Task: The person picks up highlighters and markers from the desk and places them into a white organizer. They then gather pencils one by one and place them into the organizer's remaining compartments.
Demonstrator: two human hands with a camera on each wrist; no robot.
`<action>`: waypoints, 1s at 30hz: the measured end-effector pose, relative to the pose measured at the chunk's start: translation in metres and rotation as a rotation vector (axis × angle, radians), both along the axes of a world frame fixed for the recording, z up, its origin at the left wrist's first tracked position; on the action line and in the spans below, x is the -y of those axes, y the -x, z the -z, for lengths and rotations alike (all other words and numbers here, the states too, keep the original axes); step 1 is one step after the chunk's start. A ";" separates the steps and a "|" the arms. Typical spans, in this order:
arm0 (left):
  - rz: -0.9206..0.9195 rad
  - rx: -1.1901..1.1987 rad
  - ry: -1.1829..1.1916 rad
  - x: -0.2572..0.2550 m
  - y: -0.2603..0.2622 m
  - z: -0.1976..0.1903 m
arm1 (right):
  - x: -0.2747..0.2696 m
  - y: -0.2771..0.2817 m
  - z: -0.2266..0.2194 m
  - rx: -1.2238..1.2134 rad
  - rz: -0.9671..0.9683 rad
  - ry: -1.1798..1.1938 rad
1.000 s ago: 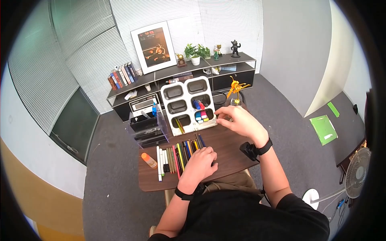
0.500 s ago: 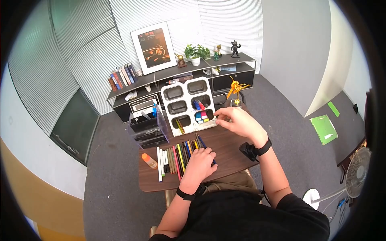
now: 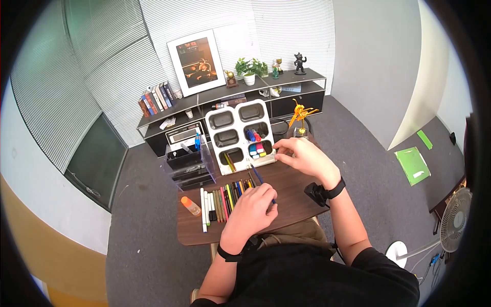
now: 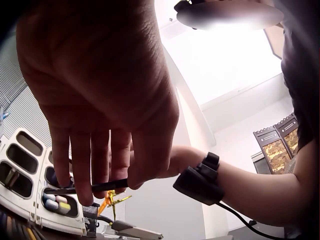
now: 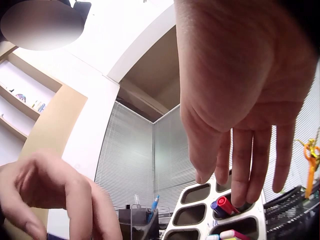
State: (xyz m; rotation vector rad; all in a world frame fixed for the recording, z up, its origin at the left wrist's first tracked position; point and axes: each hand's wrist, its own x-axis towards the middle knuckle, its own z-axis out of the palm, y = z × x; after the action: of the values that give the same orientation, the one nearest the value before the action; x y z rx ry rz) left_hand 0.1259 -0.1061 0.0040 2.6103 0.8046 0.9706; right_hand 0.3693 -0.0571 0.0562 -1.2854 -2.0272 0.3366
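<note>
In the head view my left hand (image 3: 250, 212) is over the right end of the pencil row and pinches a dark blue pencil (image 3: 257, 175). The left wrist view shows that pencil between thumb and fingers, its far end toward the white organizer (image 4: 42, 210). My right hand (image 3: 307, 156) hovers by the organizer's lower right corner, fingers relaxed and holding nothing. Blue and red markers (image 5: 226, 204) sit in the organizer's middle right compartment. Below them lie several highlighters (image 3: 257, 150), and the lower left compartment holds yellowish pencils (image 3: 229, 162).
Pencils and white markers (image 3: 205, 210) lie in a row on the brown table (image 3: 296, 187). Left of them stands an orange-capped glue bottle (image 3: 190, 205). A clear desk organizer (image 3: 189, 169) stands behind, and an orange figurine (image 3: 302, 113) at the back right.
My left hand has drawn the dark blue pencil out of the row's right end and tilted it, its far end now near the organizer. The right hand has stayed almost still.
</note>
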 end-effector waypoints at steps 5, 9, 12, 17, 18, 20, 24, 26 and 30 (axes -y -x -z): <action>-0.115 0.036 0.019 -0.015 0.020 -0.007 | -0.001 0.000 0.002 0.013 -0.005 -0.002; -0.155 0.118 0.056 -0.038 0.033 0.009 | 0.000 -0.001 0.000 0.008 -0.009 0.015; -0.174 0.205 0.016 -0.051 0.038 0.020 | -0.001 -0.001 0.000 0.005 -0.005 0.024; -0.347 0.274 -0.051 -0.059 0.041 0.026 | -0.001 -0.001 0.001 0.026 0.004 0.022; -0.347 0.275 -0.053 -0.060 0.041 0.026 | -0.001 -0.001 0.001 0.028 0.003 0.026; -0.387 0.260 -0.149 -0.062 0.041 0.026 | -0.002 -0.001 0.002 0.032 0.001 0.021; -0.390 0.210 -0.238 -0.058 0.042 0.021 | -0.001 -0.001 0.001 0.037 0.008 0.025; -0.365 0.111 -0.015 -0.052 0.043 0.022 | -0.002 -0.001 0.003 0.035 0.003 0.017; -0.202 -0.073 0.298 -0.044 0.040 0.023 | -0.001 0.000 0.002 0.036 0.006 0.020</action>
State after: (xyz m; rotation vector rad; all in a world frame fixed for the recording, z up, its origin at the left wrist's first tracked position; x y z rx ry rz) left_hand 0.0858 -0.0623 -0.0192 2.3528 1.1531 0.7394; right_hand 0.3688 -0.0566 0.0546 -1.3179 -2.0550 0.3339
